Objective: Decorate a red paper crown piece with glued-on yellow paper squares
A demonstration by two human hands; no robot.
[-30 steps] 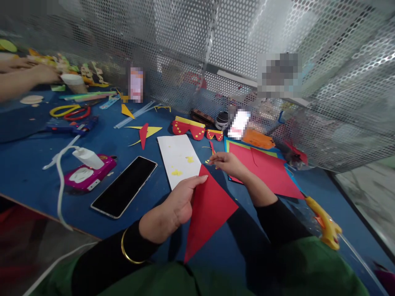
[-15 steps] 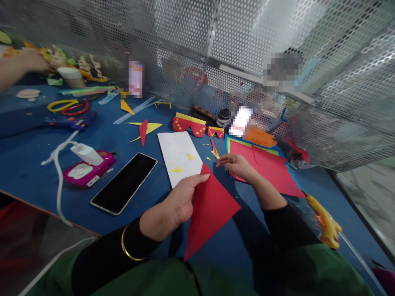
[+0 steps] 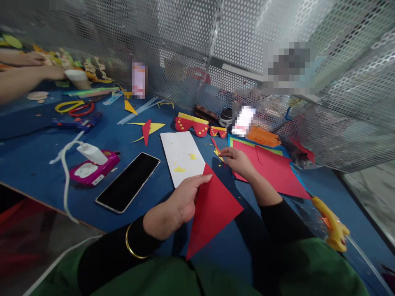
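My left hand (image 3: 177, 201) grips a folded red paper triangle (image 3: 212, 209), thumb on top along its upper left edge. The triangle's lowest point hangs near my body. My right hand (image 3: 239, 161) is beside the red paper stack, its fingertips pinched together at small red and yellow paper scraps (image 3: 218, 151). A white sheet (image 3: 180, 154) with yellow bits on it lies just beyond my left hand. Behind the scraps are red cut-out glasses shapes, a larger one (image 3: 191, 126) and a smaller one (image 3: 217, 132), both with yellow trim.
A black-screened phone (image 3: 128, 183) and a purple power strip (image 3: 94, 168) lie left. Red-handled scissors (image 3: 82, 109) are farther back. Coloured sheets (image 3: 271, 168) and a yellow glue gun (image 3: 331, 226) are right. Another person's hands (image 3: 37, 68) work far left. Perforated metal mesh (image 3: 185, 49) stands behind.
My right fingertips have come down to the paper scraps and the red strip there has shifted. My left hand keeps the red triangle. The view has swung slightly left.
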